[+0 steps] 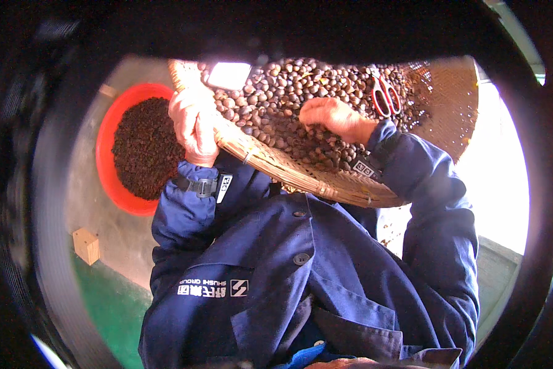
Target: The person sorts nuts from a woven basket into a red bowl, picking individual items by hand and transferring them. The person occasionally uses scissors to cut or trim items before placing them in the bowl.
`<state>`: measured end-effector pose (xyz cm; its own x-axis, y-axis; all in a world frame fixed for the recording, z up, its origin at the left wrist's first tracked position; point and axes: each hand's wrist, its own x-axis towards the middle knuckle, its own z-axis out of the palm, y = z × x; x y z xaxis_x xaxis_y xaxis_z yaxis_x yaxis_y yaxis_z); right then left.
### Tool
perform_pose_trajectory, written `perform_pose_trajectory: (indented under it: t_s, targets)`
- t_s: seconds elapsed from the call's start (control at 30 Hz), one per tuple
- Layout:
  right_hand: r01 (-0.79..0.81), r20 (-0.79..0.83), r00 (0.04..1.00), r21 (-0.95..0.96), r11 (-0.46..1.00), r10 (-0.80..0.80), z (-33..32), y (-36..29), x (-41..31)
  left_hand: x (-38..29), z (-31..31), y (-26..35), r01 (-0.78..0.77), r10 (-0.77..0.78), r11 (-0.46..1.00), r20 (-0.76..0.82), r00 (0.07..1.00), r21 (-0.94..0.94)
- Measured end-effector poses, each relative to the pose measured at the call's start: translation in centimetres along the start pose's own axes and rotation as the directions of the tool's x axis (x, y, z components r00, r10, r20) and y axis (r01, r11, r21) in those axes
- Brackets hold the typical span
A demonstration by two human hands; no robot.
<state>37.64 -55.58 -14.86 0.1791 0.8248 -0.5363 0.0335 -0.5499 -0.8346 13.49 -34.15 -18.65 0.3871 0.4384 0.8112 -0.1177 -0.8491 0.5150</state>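
A round woven bamboo tray point(451, 101) lies before me, holding many round brown nuts or seeds point(258, 92) of a kind I cannot name. My left hand point(194, 122) grips the tray's rim at its left side. Over the nuts is my right hand point(334, 117), its fingers curled down among them; whether they hold any is hidden. Red-and-white-handled scissors point(385, 94) rest on the nuts just beyond my right hand. A white, glaring rectangular object point(230, 75) sits on the nuts near the far left rim.
A red plastic basin point(108, 170) of small dark pieces stands on the floor left of the tray. A small wooden block point(86, 246) lies on the floor at lower left, beside a green surface point(115, 309). Bright glare covers the right side.
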Motion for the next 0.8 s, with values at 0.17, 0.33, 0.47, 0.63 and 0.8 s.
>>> perform_pose_trajectory:
  t_s: [0.17, 0.33, 0.47, 0.63, 0.8]
  targets:
    - [-0.061, 0.092, 0.996, 0.748, 0.661, -0.013, -1.4, -1.8, -1.4, 0.0, 0.2, -0.2, 0.006, -0.006, 1.000, -0.030, 1.000, -0.013]
    - [-0.095, 0.187, 0.942, 0.945, 0.314, -0.279, -1.4, -2.4, -2.2, -0.3, 0.2, 0.0, 0.054, -0.053, 0.998, -0.029, 0.998, 0.025]
    - [-0.056, 0.145, 0.947, 0.953, 0.299, -0.287, -0.9, -2.1, -2.2, -0.6, 0.2, -0.2, 0.085, -0.084, 0.996, -0.021, 0.996, 0.027]
    - [-0.082, 0.208, 0.902, 0.942, 0.324, -0.378, -1.0, -1.9, -1.9, -0.9, 0.0, -0.6, 0.051, -0.050, 0.995, -0.013, 0.999, 0.085]
    - [-0.039, 0.113, 0.979, 0.922, 0.386, -0.170, -1.2, -1.4, -1.8, -0.4, 0.1, -0.3, 0.054, -0.054, 0.995, -0.003, 0.999, 0.079]
